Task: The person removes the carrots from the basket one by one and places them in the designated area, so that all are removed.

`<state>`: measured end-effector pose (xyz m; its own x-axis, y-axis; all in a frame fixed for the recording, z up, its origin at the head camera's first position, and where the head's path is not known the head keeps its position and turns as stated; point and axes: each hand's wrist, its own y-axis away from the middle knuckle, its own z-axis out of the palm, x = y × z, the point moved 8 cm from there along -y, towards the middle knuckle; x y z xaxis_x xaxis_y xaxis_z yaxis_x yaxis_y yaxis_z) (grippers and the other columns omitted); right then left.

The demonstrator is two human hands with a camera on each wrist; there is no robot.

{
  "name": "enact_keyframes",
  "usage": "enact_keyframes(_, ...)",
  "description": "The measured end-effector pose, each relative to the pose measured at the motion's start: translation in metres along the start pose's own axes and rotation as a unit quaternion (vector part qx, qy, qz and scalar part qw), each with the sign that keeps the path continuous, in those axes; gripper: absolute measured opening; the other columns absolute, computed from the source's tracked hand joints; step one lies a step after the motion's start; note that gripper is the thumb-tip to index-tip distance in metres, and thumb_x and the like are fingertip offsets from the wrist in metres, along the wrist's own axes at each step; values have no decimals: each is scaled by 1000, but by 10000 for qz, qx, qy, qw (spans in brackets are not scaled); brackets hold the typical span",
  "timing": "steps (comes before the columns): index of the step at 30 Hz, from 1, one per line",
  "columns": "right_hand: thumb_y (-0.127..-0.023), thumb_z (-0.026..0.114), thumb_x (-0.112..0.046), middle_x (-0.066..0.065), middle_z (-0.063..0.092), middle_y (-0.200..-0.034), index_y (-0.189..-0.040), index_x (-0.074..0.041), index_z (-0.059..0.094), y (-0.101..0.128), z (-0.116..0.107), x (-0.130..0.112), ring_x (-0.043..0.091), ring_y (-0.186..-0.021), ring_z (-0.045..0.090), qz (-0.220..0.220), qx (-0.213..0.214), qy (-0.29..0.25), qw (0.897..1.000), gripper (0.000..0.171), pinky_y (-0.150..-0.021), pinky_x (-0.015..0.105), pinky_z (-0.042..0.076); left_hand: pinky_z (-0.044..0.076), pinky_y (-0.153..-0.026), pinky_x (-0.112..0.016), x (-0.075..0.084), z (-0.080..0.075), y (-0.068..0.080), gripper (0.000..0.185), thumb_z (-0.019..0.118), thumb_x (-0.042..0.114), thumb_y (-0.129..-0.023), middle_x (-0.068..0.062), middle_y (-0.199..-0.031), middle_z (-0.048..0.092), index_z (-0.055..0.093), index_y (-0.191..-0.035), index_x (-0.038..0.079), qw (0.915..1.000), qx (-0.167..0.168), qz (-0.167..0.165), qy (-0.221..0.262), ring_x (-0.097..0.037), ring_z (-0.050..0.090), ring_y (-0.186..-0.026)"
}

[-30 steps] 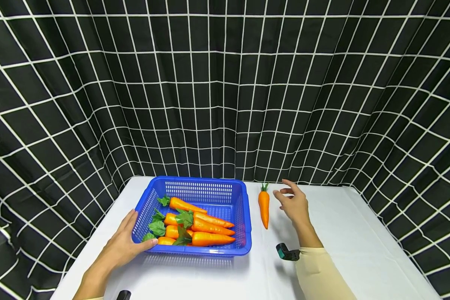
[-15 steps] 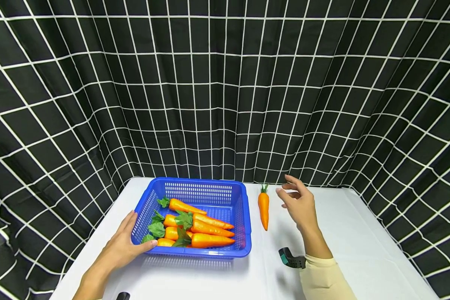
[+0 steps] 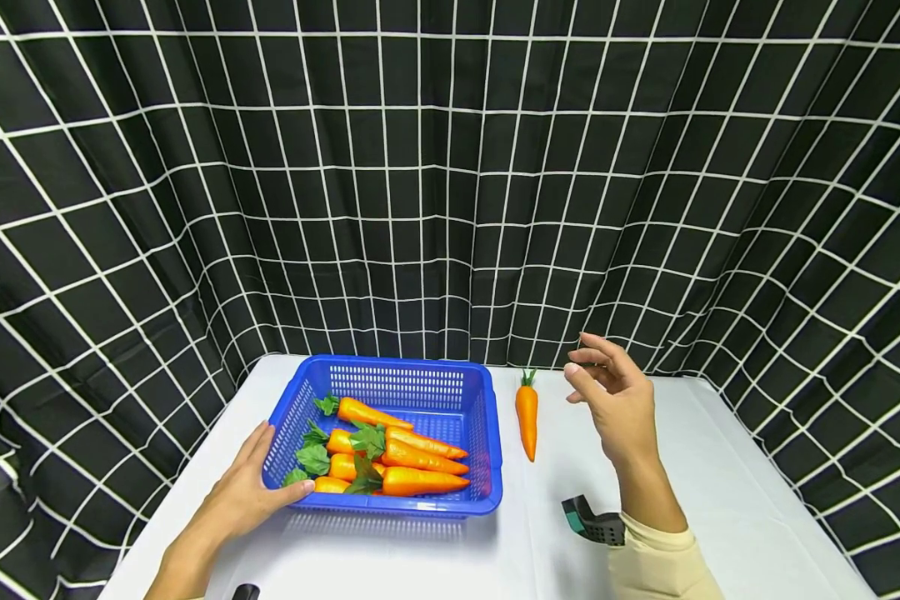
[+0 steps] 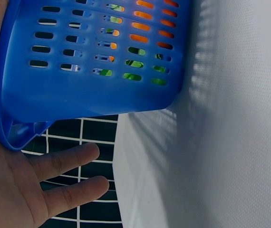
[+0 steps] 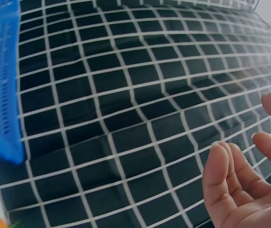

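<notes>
A blue plastic basket (image 3: pixel 435 387) stands on the white table (image 3: pixel 720 492) and holds several orange carrots (image 3: pixel 420 454) with green leaves. My left hand (image 3: pixel 251 492) lies flat against the basket's near left corner, fingers straight; in the left wrist view the basket wall (image 4: pixel 92 71) rests against the palm (image 4: pixel 12 190). One loose carrot (image 3: pixel 527 412) lies on the table right of the basket. My right hand (image 3: pixel 615 396) hovers raised to the right of that carrot, fingers relaxed and holding nothing; the right wrist view shows its fingers (image 5: pixel 230 175) before the curtain.
A black curtain with a white grid (image 3: pixel 450 183) hangs close behind and around the table. The table's left edge (image 3: pixel 187 467) is just beyond my left hand. Wrist cameras (image 3: pixel 592 521) sit on both forearms.
My right hand has risen and drawn back to the right, away from the loose carrot. The left hand and the basket have stayed in place.
</notes>
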<state>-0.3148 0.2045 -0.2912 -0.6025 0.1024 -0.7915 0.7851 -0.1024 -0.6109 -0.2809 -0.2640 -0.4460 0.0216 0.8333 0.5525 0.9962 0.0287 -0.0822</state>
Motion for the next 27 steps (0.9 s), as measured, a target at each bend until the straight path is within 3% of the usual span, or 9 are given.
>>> enact_keyframes(4, -86, 63, 12, 28, 56, -104, -127, 4, 58, 0, 2, -19, 22, -77, 60, -373, -159, -444, 9982, 42, -59, 25, 56, 28, -96, -71, 0, 0, 0, 117, 70, 65, -75, -20, -157, 9, 12, -153, 0, 10000, -8, -11, -8, -54, 25, -132)
enact_keyframes(9, -86, 59, 16, 26, 58, -103, -125, 10, 56, 2, 5, -39, 23, -76, 60, -761, -320, -936, 9922, 40, -60, 27, 56, 27, -96, -71, 0, 0, 0, 118, 70, 65, -75, -20, -158, 9, 12, -153, 0, 10000, -10, -19, -4, -54, 25, -132)
enact_keyframes(16, -84, 54, 22, 29, 57, -103, -122, 19, 51, 4, 11, -59, 26, -79, 63, -1361, -680, -1874, 9704, 38, -61, 29, 56, 29, -96, -71, -1, 1, 1, 116, 71, 64, -75, -20, -157, 10, 14, -153, 0, 10000, 10, -24, 36, -54, 27, -131)
enact_keyframes(27, -83, 50, 21, 29, 58, -103, -119, 22, 48, 1, 21, -71, 29, -80, 64, -1728, -926, -2550, 9468, 35, -65, 32, 56, 28, -96, -71, -1, 0, 1, 117, 70, 65, -75, -19, -158, 9, 13, -153, 1, 10000, 6, -28, 39, -54, 25, -132)
